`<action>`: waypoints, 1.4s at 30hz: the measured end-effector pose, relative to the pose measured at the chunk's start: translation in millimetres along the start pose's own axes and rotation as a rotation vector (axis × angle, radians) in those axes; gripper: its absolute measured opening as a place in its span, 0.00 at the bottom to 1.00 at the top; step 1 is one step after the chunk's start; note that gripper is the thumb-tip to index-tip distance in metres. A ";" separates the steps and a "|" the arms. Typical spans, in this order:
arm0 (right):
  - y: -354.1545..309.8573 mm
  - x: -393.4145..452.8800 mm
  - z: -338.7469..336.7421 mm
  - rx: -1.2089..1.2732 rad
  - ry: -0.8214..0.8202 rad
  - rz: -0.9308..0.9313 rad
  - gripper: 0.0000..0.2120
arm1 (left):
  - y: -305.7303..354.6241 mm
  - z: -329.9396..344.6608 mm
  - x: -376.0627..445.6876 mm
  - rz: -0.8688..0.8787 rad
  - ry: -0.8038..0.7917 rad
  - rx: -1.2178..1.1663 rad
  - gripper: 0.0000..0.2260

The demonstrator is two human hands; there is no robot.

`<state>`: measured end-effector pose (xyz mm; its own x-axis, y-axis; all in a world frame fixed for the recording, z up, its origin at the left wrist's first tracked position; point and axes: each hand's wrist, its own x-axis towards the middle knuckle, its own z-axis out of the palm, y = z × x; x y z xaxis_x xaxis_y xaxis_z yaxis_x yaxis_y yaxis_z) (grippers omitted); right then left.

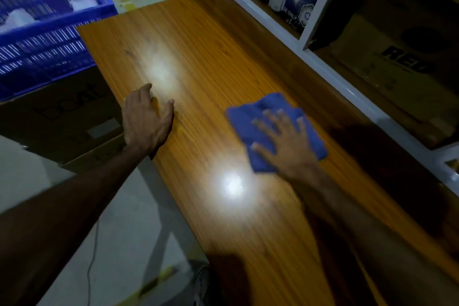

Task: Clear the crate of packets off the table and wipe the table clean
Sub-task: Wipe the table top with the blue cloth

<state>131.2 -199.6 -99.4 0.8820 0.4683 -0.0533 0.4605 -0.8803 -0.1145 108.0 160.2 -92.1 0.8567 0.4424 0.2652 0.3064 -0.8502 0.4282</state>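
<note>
Wood-grain laminate fills most of your view: the table [223, 62] runs from near your body away toward the far left, glossy enough to throw back two bright patches of light, one just beyond your left hand and one on the near side of the cloth. Your right hand [285, 141] lies flat on the blue cloth [250, 119], fingers spread wide and palm pressing down, so it is pinning the cloth to the table rather than closing around it; the cloth sits about mid-table, toward the shelf side, and both hand and cloth are smeared with motion blur. Your left hand [146, 119] rests on the table's left edge, open, fingers loosely spread with the thumb out over the wood, holding nothing. The blue crate [49, 40] is off the table, just beyond its far left corner, sitting on top of a dark cardboard box [62, 117] printed with the word "boat"; that box stands right beside the table's left edge. Inside the crate you can see white packets [82, 4], though they are too blurred to read. Along the table's right side runs a white-framed shelf unit [310, 35], holding a blue-and-white printed package at its far end and a brown carton with dark lettering nearer to you. Below the table's left edge you can see pale floor and a thin cable trailing across it.
</note>
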 end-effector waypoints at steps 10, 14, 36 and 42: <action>-74.9 -33.9 6.2 0.015 0.056 0.391 0.35 | 1.1 -0.3 -1.1 -0.028 -0.014 0.008 0.34; -144.7 -117.9 13.3 0.042 0.060 0.187 0.32 | 11.2 -11.5 -12.2 -0.033 -0.058 0.026 0.35; -33.4 -111.2 4.1 0.044 0.099 0.316 0.31 | 25.0 0.1 -70.3 0.074 -0.067 0.159 0.31; -51.8 -162.2 9.8 0.058 0.034 -0.214 0.27 | 24.5 1.2 -69.9 0.067 -0.053 0.116 0.31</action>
<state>-36.6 -229.2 -94.6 0.7683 0.6399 0.0120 0.6316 -0.7550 -0.1763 56.1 108.2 -101.2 0.8965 0.3709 0.2425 0.2917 -0.9059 0.3072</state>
